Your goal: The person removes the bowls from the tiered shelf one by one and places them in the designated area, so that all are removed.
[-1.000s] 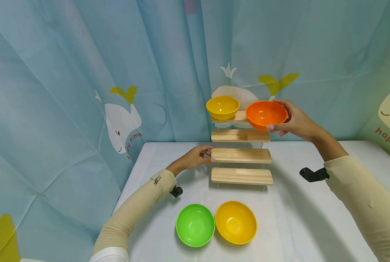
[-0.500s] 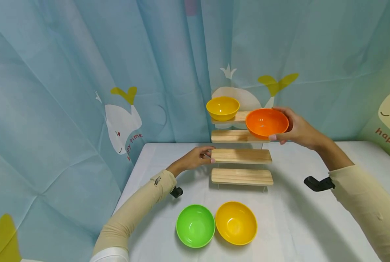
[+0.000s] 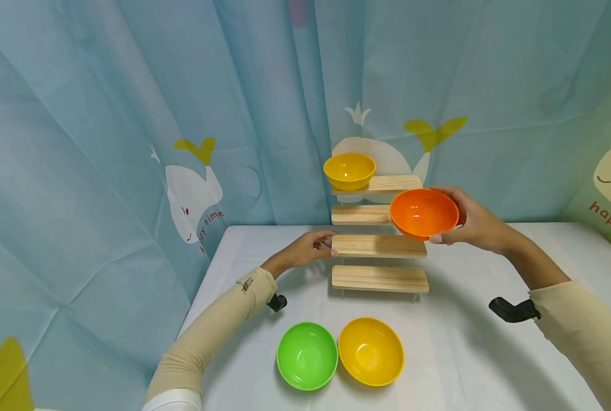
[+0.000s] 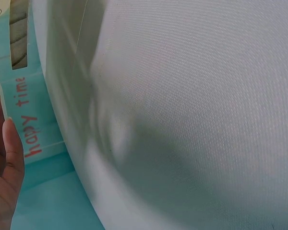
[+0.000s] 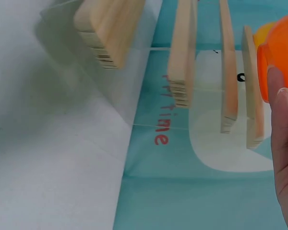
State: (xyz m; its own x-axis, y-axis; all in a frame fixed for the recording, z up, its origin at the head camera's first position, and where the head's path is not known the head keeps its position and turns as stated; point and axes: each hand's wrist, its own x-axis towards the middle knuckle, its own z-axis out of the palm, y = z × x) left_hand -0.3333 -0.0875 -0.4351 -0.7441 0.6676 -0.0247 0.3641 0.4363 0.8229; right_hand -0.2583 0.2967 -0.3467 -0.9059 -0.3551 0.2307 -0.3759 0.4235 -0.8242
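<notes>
My right hand (image 3: pixel 472 222) grips an orange bowl (image 3: pixel 420 212) by its right side, thumb at the front. The bowl is in front of the right part of the wooden tiered stand (image 3: pixel 379 245); in the right wrist view the orange bowl (image 5: pixel 283 57) shows only partly. My left hand (image 3: pixel 307 248) holds the left end of the stand's second step from the bottom, thumb at the front edge and forefinger at the back. A small yellow bowl (image 3: pixel 349 171) sits on the left of the top step. The left wrist view shows just part of my left hand (image 4: pixel 5 167).
On the white-covered table (image 3: pixel 469 365), a green bowl (image 3: pixel 307 356) and a larger yellow bowl (image 3: pixel 371 351) stand side by side in front of the stand. A blue curtain (image 3: pixel 279 114) with whale prints hangs behind and at the left.
My right hand has brought the orange bowl down from the top step's level, slightly rightward and nearer. My left hand has stayed at the stand.
</notes>
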